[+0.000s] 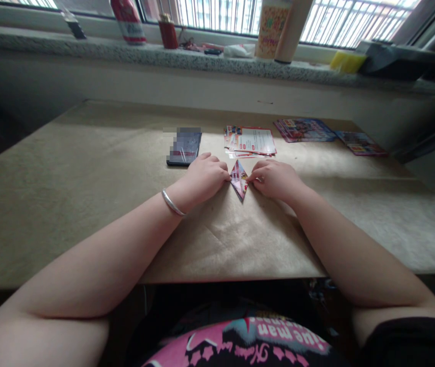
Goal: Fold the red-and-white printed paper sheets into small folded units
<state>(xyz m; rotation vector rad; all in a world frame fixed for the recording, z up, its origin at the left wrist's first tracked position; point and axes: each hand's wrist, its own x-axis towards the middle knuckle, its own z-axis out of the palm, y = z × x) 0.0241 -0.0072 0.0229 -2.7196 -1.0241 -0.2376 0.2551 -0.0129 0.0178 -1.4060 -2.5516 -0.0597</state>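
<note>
A small diamond of folded printed paper (239, 179) lies on the table between my two hands, its points facing toward and away from me. My left hand (208, 173), with a silver bangle on the wrist, pinches its left corner. At the right corner, the thumb and fingertips of my right hand (274, 177) close on the paper. Just beyond my left hand rests a dark phone (185, 147), partly blurred out. Behind the folded paper sits a loose pile of printed sheets (255, 141).
Two stacks of colourful cards, one larger (305, 130) and one smaller (361, 143), lie at the back right of the table (87, 204). The stone windowsill (202, 60) behind holds a red can (128, 20), a red pot (168, 33), bottles and a yellow item (347, 61).
</note>
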